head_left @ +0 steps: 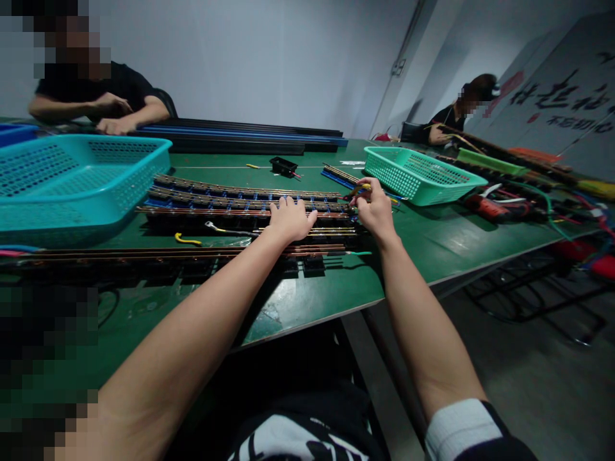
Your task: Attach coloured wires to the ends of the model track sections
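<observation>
Several long dark rails with copper strips (225, 198) lie side by side across the green table (312, 294). My left hand (288, 219) rests palm down on them near their right ends, fingers curled over the top of a rail. My right hand (375, 208) is at the rail ends, fingers pinched round a small tool with a yellow handle (361, 188). Another long copper-striped rail (144, 255) runs along the table nearer to me.
A big teal basket (72, 182) stands at the left, a smaller green one (418, 171) at the right. Loose on the table are a yellow clip (187, 241), a metal wrench-like tool (225, 229) and a black part (283, 166). Two other people sit at the far side.
</observation>
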The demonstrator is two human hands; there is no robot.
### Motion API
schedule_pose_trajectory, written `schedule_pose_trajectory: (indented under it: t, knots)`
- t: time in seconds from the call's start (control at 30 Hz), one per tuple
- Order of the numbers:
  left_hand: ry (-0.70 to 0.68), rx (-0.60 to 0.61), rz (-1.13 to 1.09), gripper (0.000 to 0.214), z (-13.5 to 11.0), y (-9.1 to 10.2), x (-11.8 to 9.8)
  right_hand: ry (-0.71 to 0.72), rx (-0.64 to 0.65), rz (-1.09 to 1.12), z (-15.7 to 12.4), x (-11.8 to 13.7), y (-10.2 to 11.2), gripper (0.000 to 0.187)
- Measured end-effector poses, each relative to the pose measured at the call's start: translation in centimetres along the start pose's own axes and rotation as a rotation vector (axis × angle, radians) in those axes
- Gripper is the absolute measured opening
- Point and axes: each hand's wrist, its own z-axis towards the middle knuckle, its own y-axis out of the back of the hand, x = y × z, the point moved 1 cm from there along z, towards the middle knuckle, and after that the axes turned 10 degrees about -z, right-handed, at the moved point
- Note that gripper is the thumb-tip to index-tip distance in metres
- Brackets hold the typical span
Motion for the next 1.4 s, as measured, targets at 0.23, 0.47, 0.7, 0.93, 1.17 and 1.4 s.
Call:
schedule_pose_trajectory:
  t: [0.23,0.47,0.7,0.93,1.17,1.4]
  knots:
    - [0.003,0.006,0.007,0.064,0.0,0.1,0.0,-0.066,-0.196,0.133,-0.1,0.5,1.6,0.049]
    - [-0.012,-0.012,0.006,0.064,0.0,-0.1,0.1,-0.064,-0.429,0.055,-1.5,1.4,3.8,0.040]
    - [-0.002,0.002,0.005,0.064,-0.1,0.1,0.0,-0.067,-0.413,-0.030,-1.5,0.8,3.8,0.038]
    - [0.000,0.000,-0.008,0.064,0.0,0.0,0.1,-0.110,-0.421,0.029,-1.3,0.2,3.7,0.035]
    - [0.004,-0.001,-0.001,0.064,-0.1,0.0,0.0,-0.075,-0.424,-0.032,-1.4,0.4,3.8,0.038]
    - [0.003,0.007,-0.006,0.064,-0.1,0.2,0.0,-0.072,-0.442,-0.061,-1.5,0.4,3.9,0.042]
